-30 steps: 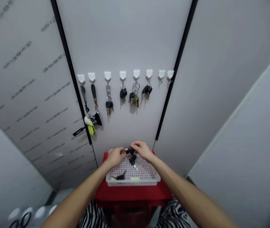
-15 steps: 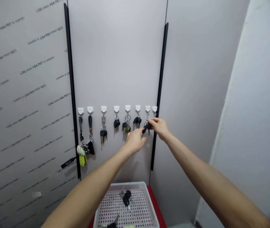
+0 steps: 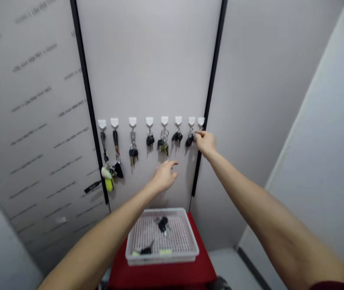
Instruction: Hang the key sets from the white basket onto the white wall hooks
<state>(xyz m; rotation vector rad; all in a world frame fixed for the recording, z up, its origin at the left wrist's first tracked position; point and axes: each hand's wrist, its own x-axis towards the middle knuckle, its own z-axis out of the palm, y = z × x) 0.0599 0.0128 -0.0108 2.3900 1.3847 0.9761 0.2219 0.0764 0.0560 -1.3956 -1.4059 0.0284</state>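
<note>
Keys (image 3: 189, 141) hang on the second hook (image 3: 191, 121) from the right. Our right hand (image 3: 207, 143) is just beside them, its grip unclear to us; our left hand (image 3: 163, 176) is empty, loosely spread.

black keys (image 3: 189, 140): now hanging, seventh hook (image 3: 191, 121) | left hand (image 3: 165, 176): withdrawn, empty

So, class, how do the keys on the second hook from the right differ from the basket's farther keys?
The hook keys hang; the basket keys lie in the basket. The right hand is beside the hook keys; no hand is beside the basket keys. Both have black heads.
</note>
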